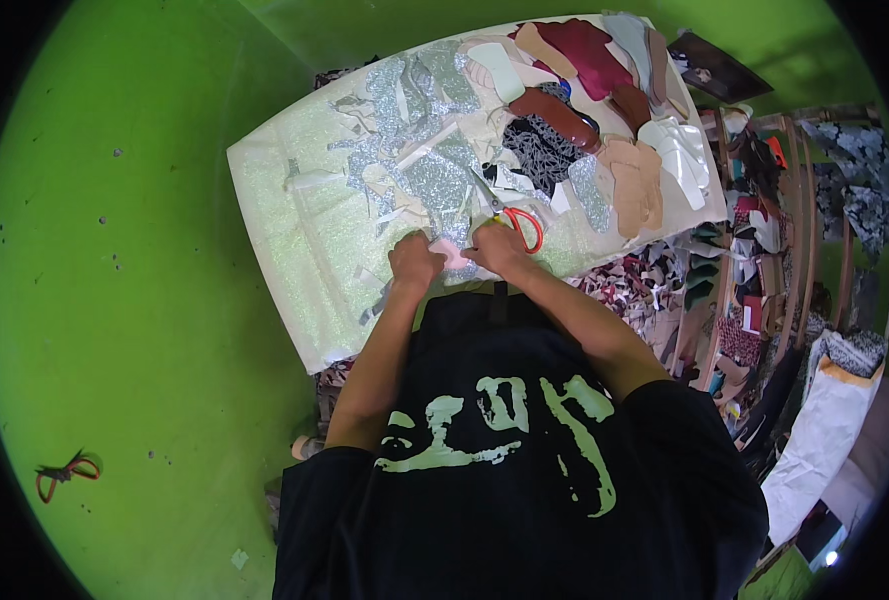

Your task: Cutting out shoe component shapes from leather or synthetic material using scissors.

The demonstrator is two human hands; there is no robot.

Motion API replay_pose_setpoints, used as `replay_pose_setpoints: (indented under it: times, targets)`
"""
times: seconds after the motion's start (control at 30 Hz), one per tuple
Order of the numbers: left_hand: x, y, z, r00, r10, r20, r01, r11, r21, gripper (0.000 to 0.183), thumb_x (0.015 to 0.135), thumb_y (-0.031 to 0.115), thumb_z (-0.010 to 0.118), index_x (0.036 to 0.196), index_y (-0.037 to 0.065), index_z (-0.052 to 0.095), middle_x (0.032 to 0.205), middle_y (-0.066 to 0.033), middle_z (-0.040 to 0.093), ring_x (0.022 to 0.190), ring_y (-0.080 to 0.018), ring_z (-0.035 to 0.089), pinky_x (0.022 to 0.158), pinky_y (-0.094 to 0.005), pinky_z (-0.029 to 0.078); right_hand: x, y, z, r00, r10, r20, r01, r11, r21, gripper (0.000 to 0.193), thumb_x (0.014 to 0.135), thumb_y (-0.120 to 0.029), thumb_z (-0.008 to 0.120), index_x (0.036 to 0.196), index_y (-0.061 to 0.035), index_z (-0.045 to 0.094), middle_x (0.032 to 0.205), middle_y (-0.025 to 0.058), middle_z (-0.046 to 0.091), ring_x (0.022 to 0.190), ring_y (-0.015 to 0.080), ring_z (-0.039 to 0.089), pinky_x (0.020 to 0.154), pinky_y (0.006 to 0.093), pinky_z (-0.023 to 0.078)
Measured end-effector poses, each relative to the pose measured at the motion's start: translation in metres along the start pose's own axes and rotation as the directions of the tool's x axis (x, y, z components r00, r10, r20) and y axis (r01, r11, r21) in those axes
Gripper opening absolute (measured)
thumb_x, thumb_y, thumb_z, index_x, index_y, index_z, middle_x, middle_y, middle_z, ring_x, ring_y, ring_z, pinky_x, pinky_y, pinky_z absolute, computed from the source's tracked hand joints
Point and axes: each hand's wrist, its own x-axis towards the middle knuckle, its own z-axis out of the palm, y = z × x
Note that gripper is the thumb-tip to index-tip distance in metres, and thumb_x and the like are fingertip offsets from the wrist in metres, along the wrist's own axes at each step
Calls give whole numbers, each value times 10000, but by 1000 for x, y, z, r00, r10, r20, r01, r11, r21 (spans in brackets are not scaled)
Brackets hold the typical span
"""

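Close to my body, at the near edge of the table, a small pale-pink piece [451,253] of sheet material lies between my hands. My left hand [417,260] is closed at its left side, fingers curled and pressed together. From the other side, my right hand [497,247] pinches its right edge. Just beyond the right hand lie scissors [512,215] with red handles, their blades pointing away to the upper left. Silvery glittery sheet scraps [435,185] spread over the table beyond both hands.
The pale, covered table [295,245] carries cut shapes: brown sole-like pieces [555,118], tan pieces [635,185], dark-red material [590,52] and a black stringy heap [540,155]. Shelving [790,250] filled with scraps stands right. Another red-handled tool [68,475] hangs on the green surface at left.
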Motion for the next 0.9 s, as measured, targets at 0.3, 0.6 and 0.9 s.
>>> replay_pose_setpoints:
  times: [0.3, 0.6, 0.9]
  targets:
    - [20, -7, -4, 953, 34, 301, 22, 983, -181, 375, 626, 160, 793, 961, 44, 673, 941, -167, 708, 925, -329, 682, 811, -378, 523, -2, 14, -5, 993, -114, 33, 112, 992, 58, 320, 798, -381, 744, 854, -66, 730, 889, 141, 696, 896, 327, 669, 789, 435, 539]
    - [34, -37, -10, 875, 298, 382, -160, 922, -353, 633, 708, 106, 786, 1287, 47, 538, 1251, -174, 621, 1150, -317, 604, 956, -359, 473, -16, 59, -20, 939, -73, -337, 154, 963, 220, 451, 742, -87, 742, 1129, -16, 521, 1106, 221, 579, 1018, 422, 595, 856, 471, 507]
    - [35, -29, -100, 820, 426, 383, -45, 715, -698, 544, 765, 18, 739, 1260, 54, 515, 1068, -87, 648, 977, -153, 599, 865, -297, 480, -14, 41, -41, 952, 279, -122, -204, 882, 425, 592, 693, 13, 749, 1231, -36, 506, 995, 199, 620, 946, 356, 659, 787, 421, 553]
